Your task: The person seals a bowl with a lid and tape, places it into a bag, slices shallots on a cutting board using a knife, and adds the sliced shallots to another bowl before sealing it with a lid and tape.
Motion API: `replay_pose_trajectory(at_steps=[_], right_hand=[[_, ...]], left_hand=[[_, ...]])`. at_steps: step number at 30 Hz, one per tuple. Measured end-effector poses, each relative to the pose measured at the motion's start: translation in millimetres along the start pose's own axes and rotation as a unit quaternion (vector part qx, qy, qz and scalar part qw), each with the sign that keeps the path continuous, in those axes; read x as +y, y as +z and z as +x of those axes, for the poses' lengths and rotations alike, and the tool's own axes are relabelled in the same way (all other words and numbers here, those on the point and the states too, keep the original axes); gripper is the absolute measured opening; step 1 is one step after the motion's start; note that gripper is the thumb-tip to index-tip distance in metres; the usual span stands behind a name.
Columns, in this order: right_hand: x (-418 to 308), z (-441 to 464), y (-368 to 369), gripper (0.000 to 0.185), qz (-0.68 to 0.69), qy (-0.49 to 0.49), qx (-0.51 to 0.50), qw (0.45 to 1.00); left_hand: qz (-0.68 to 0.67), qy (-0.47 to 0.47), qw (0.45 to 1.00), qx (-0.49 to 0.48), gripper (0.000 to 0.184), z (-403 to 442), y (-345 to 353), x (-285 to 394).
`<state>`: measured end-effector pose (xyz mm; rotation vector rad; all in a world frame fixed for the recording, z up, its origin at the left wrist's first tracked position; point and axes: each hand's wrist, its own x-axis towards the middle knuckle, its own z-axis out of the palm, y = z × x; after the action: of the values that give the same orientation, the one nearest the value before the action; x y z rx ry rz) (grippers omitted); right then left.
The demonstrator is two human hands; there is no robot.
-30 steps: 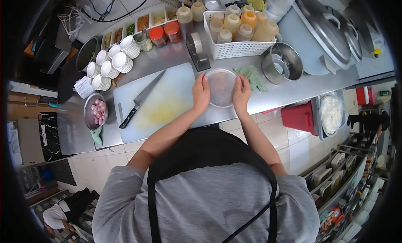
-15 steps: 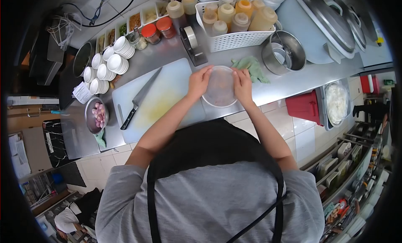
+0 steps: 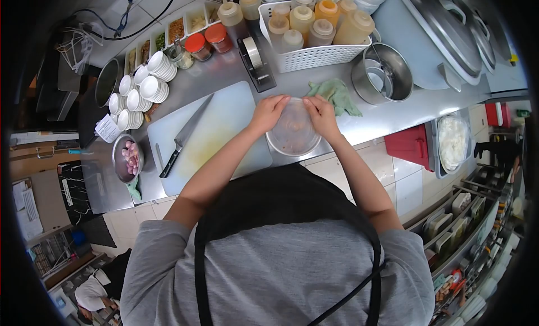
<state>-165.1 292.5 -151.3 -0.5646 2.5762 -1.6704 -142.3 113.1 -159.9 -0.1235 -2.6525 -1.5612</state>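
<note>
A round, translucent lidded container (image 3: pixel 293 129) is at the counter's front edge, with something orange-brown showing faintly inside. My left hand (image 3: pixel 269 114) grips its upper left rim, fingers together. On the upper right rim, my right hand (image 3: pixel 321 116) is closed with its fingertips near those of the left. Left of the container lies a white cutting board (image 3: pixel 224 135) with a yellow stain, and a knife (image 3: pixel 185 136) rests diagonally on it. A green cloth (image 3: pixel 336 97) lies just behind my right hand. The tape dispenser (image 3: pixel 256 65) stands behind my left hand.
A white basket of squeeze bottles (image 3: pixel 314 57) and a steel pot (image 3: pixel 401 73) stand behind. Stacked white cups (image 3: pixel 152 89) and a bowl of shallots (image 3: pixel 128 157) are at left. A red bin (image 3: pixel 405 148) stands beyond the counter. Another person (image 3: pixel 92 292) is at lower left.
Both hands have moved from the container's sides to its far rim and closer together. The container has come slightly nearer to my body. The whole view has shifted a little.
</note>
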Motion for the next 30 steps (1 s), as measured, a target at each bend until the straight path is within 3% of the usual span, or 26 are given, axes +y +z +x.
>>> replay_pose_trajectory(at_steps=[7,10,12,13,15,16,18,21,23,27,29,30], right_hand=[[-6,3,-1,0.015,-0.047,-0.007,0.009,0.999],[-7,13,-12,0.015,-0.086,-0.013,-0.005,0.996],[-7,20,-24,0.016,-0.126,-0.031,-0.014,0.991],[-8,24,-27,0.017,-0.167,-0.038,-0.022,0.985],[-33,35,-27,0.019,-0.196,-0.040,-0.015,0.980],[-44,44,-17,0.021,-0.155,-0.084,0.014,0.984],[-44,62,14,0.023,-0.112,-0.130,0.042,0.984],[-21,101,67,0.025,-0.121,-0.087,-0.038,0.988],[-31,113,83,0.026,-0.136,0.069,-0.092,0.984],[-39,107,92,0.028,-0.112,0.101,-0.094,0.984],[-40,106,95,0.029,0.082,0.213,-0.003,0.974],[-37,107,96,0.029,0.081,0.207,-0.011,0.975]], left_hand=[[0.073,-0.047,0.996,-0.038,0.029,2,0,1],[0.062,-0.024,0.998,-0.009,0.030,4,3,5],[-0.074,-0.025,0.993,0.083,0.031,6,2,7],[-0.074,-0.021,0.993,0.093,0.031,5,-5,5],[-0.175,-0.220,0.958,0.060,0.031,0,-27,-3],[-0.194,-0.264,0.944,0.038,0.025,-1,-32,-10],[-0.256,-0.262,0.930,0.035,0.025,-3,-35,-13],[-0.374,-0.254,0.891,0.054,0.025,9,-32,-6],[-0.429,-0.249,0.864,0.081,0.024,18,-32,-9],[-0.482,-0.265,0.832,0.076,0.023,27,-23,-34],[-0.490,-0.254,0.830,0.079,0.022,29,-19,-37],[-0.491,-0.270,0.825,0.074,0.023,30,-17,-38]])
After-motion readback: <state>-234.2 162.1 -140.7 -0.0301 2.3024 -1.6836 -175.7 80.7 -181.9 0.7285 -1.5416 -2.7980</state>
